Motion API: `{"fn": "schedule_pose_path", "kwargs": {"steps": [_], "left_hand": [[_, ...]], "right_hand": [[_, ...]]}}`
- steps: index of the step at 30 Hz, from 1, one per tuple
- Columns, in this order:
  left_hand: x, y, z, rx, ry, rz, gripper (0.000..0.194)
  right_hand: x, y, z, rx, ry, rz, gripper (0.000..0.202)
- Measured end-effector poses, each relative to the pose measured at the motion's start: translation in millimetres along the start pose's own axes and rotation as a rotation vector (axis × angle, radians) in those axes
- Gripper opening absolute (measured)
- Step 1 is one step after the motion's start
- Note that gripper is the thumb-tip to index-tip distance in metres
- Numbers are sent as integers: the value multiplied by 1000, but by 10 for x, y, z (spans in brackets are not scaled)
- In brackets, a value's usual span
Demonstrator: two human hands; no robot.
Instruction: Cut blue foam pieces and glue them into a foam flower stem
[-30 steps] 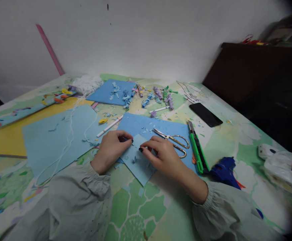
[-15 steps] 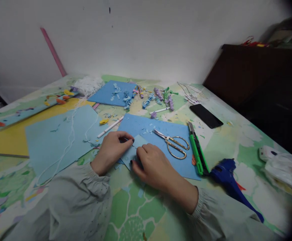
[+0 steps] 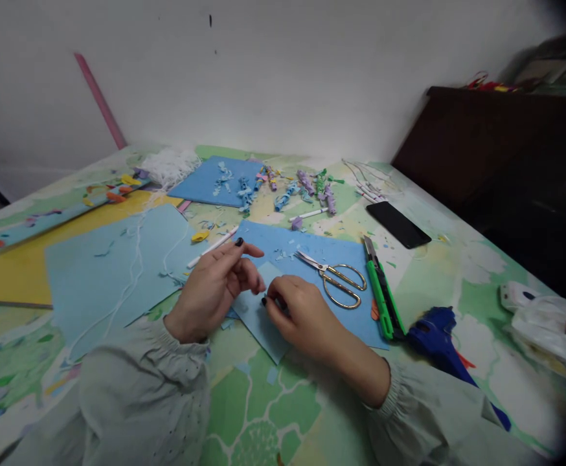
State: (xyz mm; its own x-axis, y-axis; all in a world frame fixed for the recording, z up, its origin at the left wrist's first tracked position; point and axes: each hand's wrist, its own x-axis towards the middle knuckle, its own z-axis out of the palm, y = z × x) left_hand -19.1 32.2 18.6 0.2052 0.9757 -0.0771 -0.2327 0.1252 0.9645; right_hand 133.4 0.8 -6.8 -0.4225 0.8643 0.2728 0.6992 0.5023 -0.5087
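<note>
Scraps (image 3: 272,375) litter the patterned tablecloth (image 3: 258,411) around both hands (image 3: 307,317), before a pale wall (image 3: 287,84).

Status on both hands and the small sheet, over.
Left hand open; right hand curled, hold unclear. Small light-blue sheet partly hidden by right hand. Scissors nearby, off the sheet.

The person's two hands (image 3: 211,288), one small light blue sheet (image 3: 260,325), one pair of scissors (image 3: 329,268), one cutter (image 3: 384,294), one glue gun (image 3: 433,329), one phone (image 3: 398,224), one yellow sheet (image 3: 11,278) and two darker blue sheets (image 3: 353,323) were present.
</note>
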Motion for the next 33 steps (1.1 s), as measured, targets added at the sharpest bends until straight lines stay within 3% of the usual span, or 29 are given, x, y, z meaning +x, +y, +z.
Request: {"fn": "schedule_pose_path", "kwargs": {"steps": [9,12,15,19,21,24,28,33], "left_hand": [[-59,141,7,-31,-18,-156,32],[-80,239,-45,-34,-10,-131,33],[-88,328,-121,-4,-12,-87,38],[-102,425,-222,247,-114,-184,39],[-110,470,-292,400,-193,-281,36],[-85,503,-442,698,-189,-372,30],[18,427,-566,944,-156,-171,24],[41,188,-307,1013,-303,113,13]], "right_hand": [[4,69,-89,-53,61,-69,12],[16,146,-208,-86,129,1,13],[15,243,-363,-133,209,162,12],[1,357,-514,-136,195,376,12],[-7,395,-548,-163,188,417,12],[-17,432,-566,-229,189,441,12],[-23,439,-565,-239,134,456,10],[-20,379,-566,-205,140,404,18]]}}
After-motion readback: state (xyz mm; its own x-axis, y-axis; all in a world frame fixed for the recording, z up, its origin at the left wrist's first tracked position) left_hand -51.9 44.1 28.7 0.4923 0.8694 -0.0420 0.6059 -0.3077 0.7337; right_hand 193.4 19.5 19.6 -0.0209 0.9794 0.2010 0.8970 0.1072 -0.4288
